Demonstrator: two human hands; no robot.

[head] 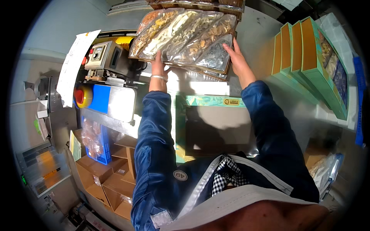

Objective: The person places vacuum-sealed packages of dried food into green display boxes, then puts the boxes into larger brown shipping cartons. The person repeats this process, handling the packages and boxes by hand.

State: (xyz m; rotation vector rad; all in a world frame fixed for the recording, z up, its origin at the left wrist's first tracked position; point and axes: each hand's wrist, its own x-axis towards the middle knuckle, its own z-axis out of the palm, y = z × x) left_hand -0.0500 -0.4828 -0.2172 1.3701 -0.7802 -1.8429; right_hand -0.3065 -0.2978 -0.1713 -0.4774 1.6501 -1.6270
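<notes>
My left hand point(158, 70) grips the near left edge of a tray point(227, 69), thumb on top and fingers mostly hidden beneath. At the tray's right side is my right hand point(241, 65), its thumb over the corner. Slanted compartments hold clear-wrapped dried foods, among them sliced mushrooms point(203, 39), pale strips point(170, 31) and a dark, fungus-like food point(215, 55). The tray is tilted, and another tray edge seems to show under it. Nearer my body lies a green patterned box point(208, 101) with a dark, shadowed inside point(225, 127).
Filled green boxes point(310, 66) stand on edge at the right. On the left are a machine with a control knob point(99, 56), a paper sheet point(76, 69) and a tape roll point(83, 97). Below sits a divided cardboard carton point(89, 170) with a blue bin point(106, 147). More trays point(199, 5) stand behind.
</notes>
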